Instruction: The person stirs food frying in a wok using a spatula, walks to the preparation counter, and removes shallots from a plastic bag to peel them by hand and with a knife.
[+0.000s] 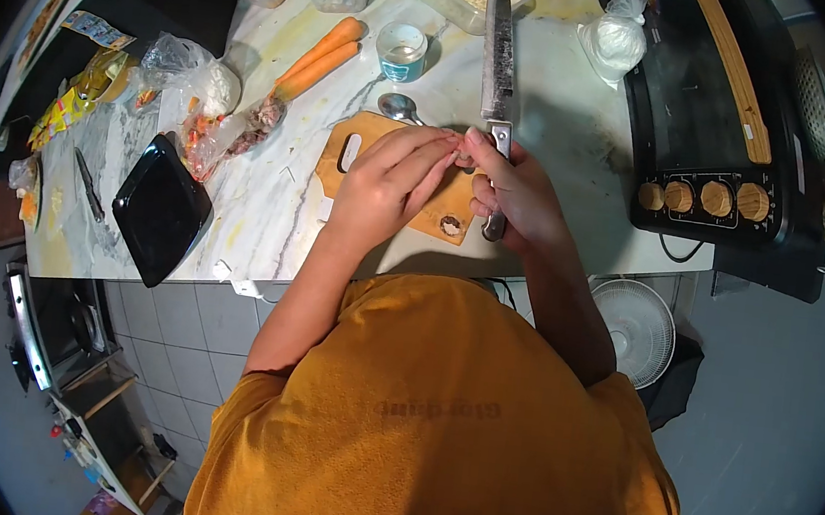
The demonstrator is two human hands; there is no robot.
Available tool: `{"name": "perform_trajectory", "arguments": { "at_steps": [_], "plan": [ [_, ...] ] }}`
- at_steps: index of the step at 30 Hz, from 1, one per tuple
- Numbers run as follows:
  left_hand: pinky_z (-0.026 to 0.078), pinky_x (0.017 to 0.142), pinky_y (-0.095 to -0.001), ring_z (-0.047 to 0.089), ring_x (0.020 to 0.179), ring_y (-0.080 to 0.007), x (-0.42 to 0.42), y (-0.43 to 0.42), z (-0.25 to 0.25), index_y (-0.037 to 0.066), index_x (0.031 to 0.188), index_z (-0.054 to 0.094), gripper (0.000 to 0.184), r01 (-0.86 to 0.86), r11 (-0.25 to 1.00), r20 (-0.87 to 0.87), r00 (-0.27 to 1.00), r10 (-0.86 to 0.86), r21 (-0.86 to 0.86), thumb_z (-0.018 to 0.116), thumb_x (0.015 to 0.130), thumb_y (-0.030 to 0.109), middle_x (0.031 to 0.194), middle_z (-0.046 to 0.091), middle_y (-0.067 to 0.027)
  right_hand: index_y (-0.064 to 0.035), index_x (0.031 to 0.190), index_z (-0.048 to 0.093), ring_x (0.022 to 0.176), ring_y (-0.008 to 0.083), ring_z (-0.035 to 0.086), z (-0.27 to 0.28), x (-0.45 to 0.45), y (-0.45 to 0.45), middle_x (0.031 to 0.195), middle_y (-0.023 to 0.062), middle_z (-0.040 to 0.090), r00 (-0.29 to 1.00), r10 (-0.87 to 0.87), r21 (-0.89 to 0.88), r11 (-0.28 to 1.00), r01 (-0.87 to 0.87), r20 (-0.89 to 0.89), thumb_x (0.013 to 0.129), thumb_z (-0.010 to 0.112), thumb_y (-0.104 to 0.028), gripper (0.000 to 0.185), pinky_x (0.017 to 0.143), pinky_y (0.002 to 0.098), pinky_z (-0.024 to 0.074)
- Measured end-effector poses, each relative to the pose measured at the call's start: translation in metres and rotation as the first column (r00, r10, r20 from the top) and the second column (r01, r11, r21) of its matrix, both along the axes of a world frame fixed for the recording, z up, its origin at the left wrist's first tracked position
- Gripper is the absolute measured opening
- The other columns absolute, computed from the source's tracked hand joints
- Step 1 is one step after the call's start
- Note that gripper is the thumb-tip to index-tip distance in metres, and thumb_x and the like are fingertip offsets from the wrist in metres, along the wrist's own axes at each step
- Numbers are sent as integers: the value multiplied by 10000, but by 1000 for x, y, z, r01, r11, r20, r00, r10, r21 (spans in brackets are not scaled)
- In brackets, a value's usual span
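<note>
My right hand (521,197) is wrapped round the handle of a large kitchen knife (499,55), its blade pointing up and away from me. My left hand (392,183) has its fingers drawn together, their tips meeting my right thumb; whatever lies between them is hidden. Both hands are over a wooden cutting board (345,130) with a slot near its left end. On the board's near right corner is a small dark-rimmed pale round patch (450,224). A metal spoon (400,107) rests at the board's far edge.
Two carrots (323,55), a small tub (401,52) and plastic bags of food (210,131) are on the marble counter. Left stand a black tray (161,211) and a small knife (88,185). A black toaster oven (712,178) and a tied white bag (616,43) are right.
</note>
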State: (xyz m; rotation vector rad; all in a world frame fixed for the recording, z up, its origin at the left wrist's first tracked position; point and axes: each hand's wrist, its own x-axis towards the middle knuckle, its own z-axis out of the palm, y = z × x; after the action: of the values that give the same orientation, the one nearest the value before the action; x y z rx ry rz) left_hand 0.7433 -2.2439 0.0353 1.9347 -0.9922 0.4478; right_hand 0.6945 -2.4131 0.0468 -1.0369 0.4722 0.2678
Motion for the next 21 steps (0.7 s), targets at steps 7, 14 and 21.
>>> {"name": "perform_trajectory", "arguments": {
  "at_steps": [7, 14, 21],
  "plan": [
    [552, 747, -356, 666, 876, -280, 2, 0, -8, -8, 978, 668, 207, 23, 999, 52, 998, -25, 26, 721, 778, -12, 987, 673, -117, -72, 952, 607, 464, 8, 362, 7, -1, 6, 835, -5, 600, 994, -63, -68, 996, 57, -90, 951, 650, -296, 228, 429, 199, 313],
    [537, 764, -365, 659, 881, -304, 0, -2, -19, -19, 1002, 642, 188, 29, 1000, -40, 999, -30, -2, 686, 819, -26, 997, 663, -145, -66, 943, 602, 482, 3, 368, -1, -1, 4, 821, -17, 575, 995, -36, -50, 998, 32, -89, 942, 661, -294, 236, 433, 197, 317],
    [532, 770, -371, 651, 893, -309, 0, -2, -15, -18, 998, 643, 170, 105, 991, -180, 976, -118, -83, 688, 843, 35, 1011, 658, -144, -62, 954, 593, 510, 3, 381, -6, -2, -1, 799, -33, 537, 996, -42, -86, 996, 35, -75, 933, 671, -291, 244, 443, 195, 318]
  ]
}}
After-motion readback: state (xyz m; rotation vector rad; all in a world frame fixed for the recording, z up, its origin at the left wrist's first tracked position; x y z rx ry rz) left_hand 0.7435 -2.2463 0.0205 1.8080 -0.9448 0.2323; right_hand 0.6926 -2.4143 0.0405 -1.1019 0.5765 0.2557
